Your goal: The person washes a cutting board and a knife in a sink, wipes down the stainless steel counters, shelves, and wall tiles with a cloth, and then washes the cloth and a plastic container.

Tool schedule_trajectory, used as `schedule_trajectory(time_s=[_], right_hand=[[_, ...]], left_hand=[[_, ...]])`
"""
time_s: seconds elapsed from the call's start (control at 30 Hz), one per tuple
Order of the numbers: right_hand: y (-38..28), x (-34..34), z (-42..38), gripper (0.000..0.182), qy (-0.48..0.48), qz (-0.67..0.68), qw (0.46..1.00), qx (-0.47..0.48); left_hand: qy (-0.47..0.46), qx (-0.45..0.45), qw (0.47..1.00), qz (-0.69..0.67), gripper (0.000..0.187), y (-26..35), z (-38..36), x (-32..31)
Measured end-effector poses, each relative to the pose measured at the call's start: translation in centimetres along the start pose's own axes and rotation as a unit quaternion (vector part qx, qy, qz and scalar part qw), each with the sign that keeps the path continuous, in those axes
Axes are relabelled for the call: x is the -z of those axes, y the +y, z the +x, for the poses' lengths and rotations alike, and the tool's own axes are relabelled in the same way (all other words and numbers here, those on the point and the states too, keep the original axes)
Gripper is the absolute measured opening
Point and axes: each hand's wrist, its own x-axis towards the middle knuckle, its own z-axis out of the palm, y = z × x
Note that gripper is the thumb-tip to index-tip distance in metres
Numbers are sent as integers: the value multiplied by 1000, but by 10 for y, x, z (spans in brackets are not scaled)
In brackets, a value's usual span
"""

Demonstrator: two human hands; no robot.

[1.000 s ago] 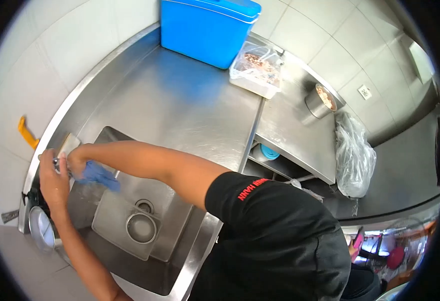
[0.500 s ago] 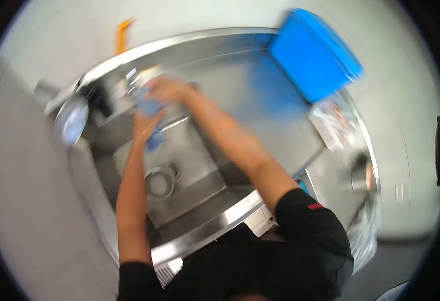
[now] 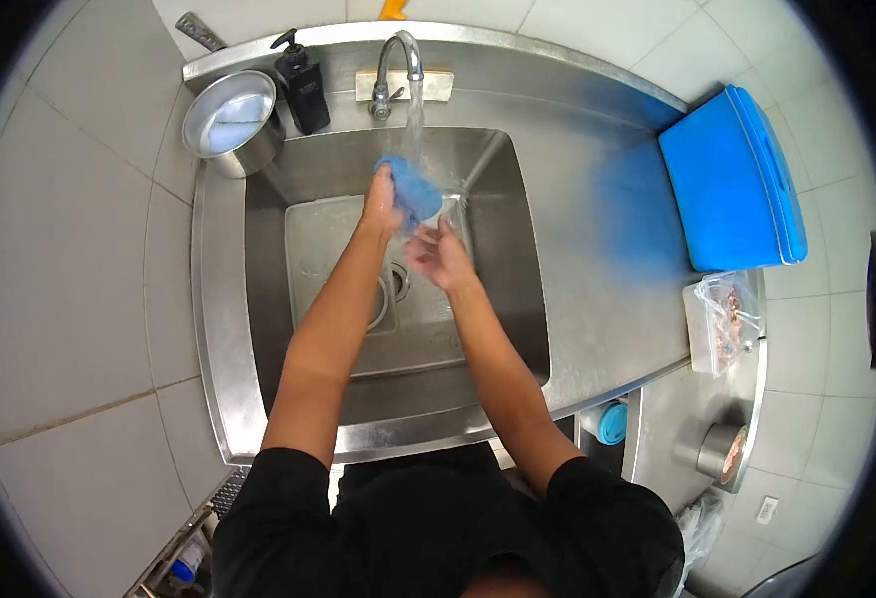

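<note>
Over the steel sink (image 3: pixel 506 259), my left hand (image 3: pixel 382 202) grips a wet blue cloth (image 3: pixel 418 191), bunched up beneath the tap (image 3: pixel 398 68). A stream of water (image 3: pixel 415 115) runs down from the spout onto the cloth. Just below and to the right of it, my right hand (image 3: pixel 440 256) is slightly blurred, its fingers spread and holding nothing. Near the drain (image 3: pixel 399 284) at the sink's bottom, a round rim (image 3: pixel 381 305) shows partly behind my left forearm.
A metal pot (image 3: pixel 254 151) and a black pump bottle (image 3: pixel 304 92) stand at the back left. On the right are a blue cooler box (image 3: pixel 722 194), a plastic tub with a bag (image 3: pixel 702 329) and a steel cup (image 3: pixel 715 450). A blue lid (image 3: pixel 612 424) shows below the counter edge.
The view has turned and steadied. My right hand has come off the cloth and moved to its lower right, while the left keeps hold of it. The water stream now shows clearly.
</note>
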Motion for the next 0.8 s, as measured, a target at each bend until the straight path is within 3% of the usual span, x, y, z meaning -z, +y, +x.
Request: schedule_trajectory(time_s=[0.07,0.1,0.17,0.2,0.23,0.27,0.33,0.37,0.4,0.43,0.47,0.5,0.53,0.6,0.63,0.7,0.73,0.8], right_hand=[[6,-14,15,45,-53,57,996,-38],[2,-23,22,52,-109,109,985,-74],[-13,-36,34,58,-149,107,981,-56],[-16,-39,38,64,-183,104,977,-43],[-13,-41,39,64,-183,110,976,-36],[-15,-47,41,63,-162,59,982,-72],[-18,-54,40,54,-154,29,984,-80],[-10,-47,60,44,-250,41,966,-45],[-10,-49,65,34,-257,63,962,-69],[-15,-58,60,28,-253,25,967,-34],[-12,-62,68,25,-220,56,974,-11],[-16,-63,77,30,-156,47,986,-30],[-25,-71,58,32,-139,47,989,-22],[-12,-65,120,35,-167,101,981,7],[-18,-63,110,35,-165,107,980,14],[-16,-65,72,19,-29,151,988,21],[-14,-57,68,19,-32,150,988,29],[5,-34,69,20,-62,261,963,12]], left_hand=[[76,97,962,243,44,1,-3,5],[72,95,962,247,44,-1,-1,9],[26,57,913,404,48,-6,0,19],[21,55,910,409,48,-5,3,23],[41,-19,805,591,47,-1,5,28],[51,-102,661,742,47,5,11,24],[-179,16,643,745,46,42,1,8],[-215,-48,654,724,44,32,49,54],[-258,-19,644,720,40,50,50,51],[-281,-59,643,710,31,72,13,16],[-201,-215,424,856,29,77,64,53],[-148,-239,250,927,25,87,39,8],[-100,-326,462,819,27,98,50,9],[-34,-564,450,691,35,92,45,-20],[-43,-565,451,689,35,94,48,-32],[-129,-272,524,796,47,106,55,-46],[-132,-279,524,794,47,99,48,-54],[-52,-341,533,772,54,69,32,-64]])
